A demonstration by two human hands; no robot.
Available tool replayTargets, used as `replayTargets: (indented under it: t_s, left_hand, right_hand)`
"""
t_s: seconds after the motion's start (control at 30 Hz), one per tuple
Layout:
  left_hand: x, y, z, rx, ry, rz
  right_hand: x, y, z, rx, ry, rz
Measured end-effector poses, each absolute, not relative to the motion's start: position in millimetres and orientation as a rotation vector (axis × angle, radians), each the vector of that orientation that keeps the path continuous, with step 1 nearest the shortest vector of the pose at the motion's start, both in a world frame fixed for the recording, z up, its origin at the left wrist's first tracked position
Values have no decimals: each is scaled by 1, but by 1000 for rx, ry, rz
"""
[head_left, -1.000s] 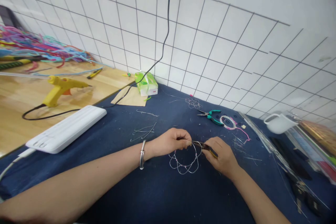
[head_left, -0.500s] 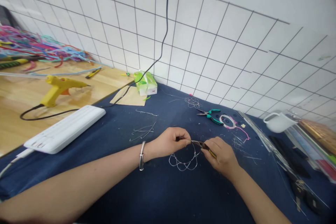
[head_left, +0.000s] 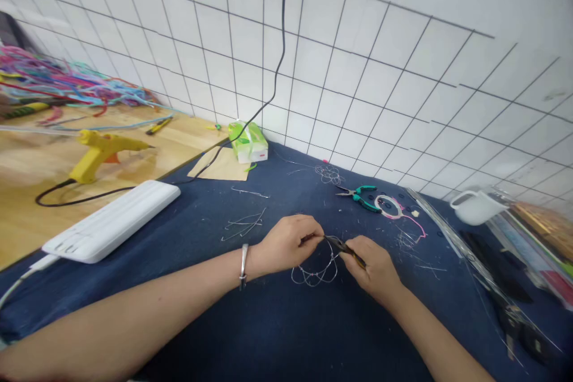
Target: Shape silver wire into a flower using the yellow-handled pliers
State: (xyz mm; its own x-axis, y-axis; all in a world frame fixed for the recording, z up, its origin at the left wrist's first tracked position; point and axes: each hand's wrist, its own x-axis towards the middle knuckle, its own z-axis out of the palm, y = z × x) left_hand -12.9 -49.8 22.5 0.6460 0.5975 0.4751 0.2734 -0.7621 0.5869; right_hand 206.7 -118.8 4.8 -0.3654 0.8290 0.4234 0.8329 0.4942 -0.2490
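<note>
My left hand (head_left: 290, 243), with a silver bangle at the wrist, is closed in a pinch on the top edge of a looped wire piece (head_left: 314, 277). A small dark part shows between its fingers, too little to name. The wire piece is a silver ring with petal-like loops, hanging above the dark blue cloth. My right hand (head_left: 372, 262) is wrapped round dark pliers (head_left: 344, 246) with yellow on the handle. Their jaws point left and meet the wire close to my left fingertips.
Teal-handled pliers (head_left: 360, 196), a ring-shaped spool (head_left: 388, 207) and a coiled wire flower (head_left: 329, 174) lie beyond my hands. Cut wires (head_left: 244, 227) rest left of them. Further left are a white power strip (head_left: 111, 221) and yellow glue gun (head_left: 101, 152); a white mug (head_left: 478, 207) stands right.
My left hand has turned slightly and risen a little, and the wire piece has shifted a bit right and up. The pliers in my right hand have moved slightly left and tilted.
</note>
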Motion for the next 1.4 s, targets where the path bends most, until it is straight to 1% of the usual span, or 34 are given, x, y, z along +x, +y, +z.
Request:
replayTargets:
  t_s: [0.07, 0.17, 0.43, 0.57, 0.9, 1.17, 1.4]
  left_hand:
    - [-14, -47, 24, 2339, 648, 881]
    - [-16, -42, 26, 2206, 599, 764]
    - [-17, -36, 25, 1856, 416, 505]
    - [-16, -37, 23, 1757, 373, 392]
    - [-21, -28, 24, 1686, 361, 342]
    - [-35, -1, 27, 1641, 340, 387]
    - [-46, 22, 24, 1588, 407, 472]
  right_hand:
    - [209, -118, 6, -1372, -2267, -11]
    - [217, -115, 8, -1347, -2281, -103]
    - [235, -112, 14, -1208, -2372, -675]
    - [234, -117, 18, -1125, -2442, -854]
    - [225, -110, 27, -1022, -2508, -1007]
    - [214, -72, 44, -901, -2568, -1046]
    - [206, -32, 40, -830, -2547, -996]
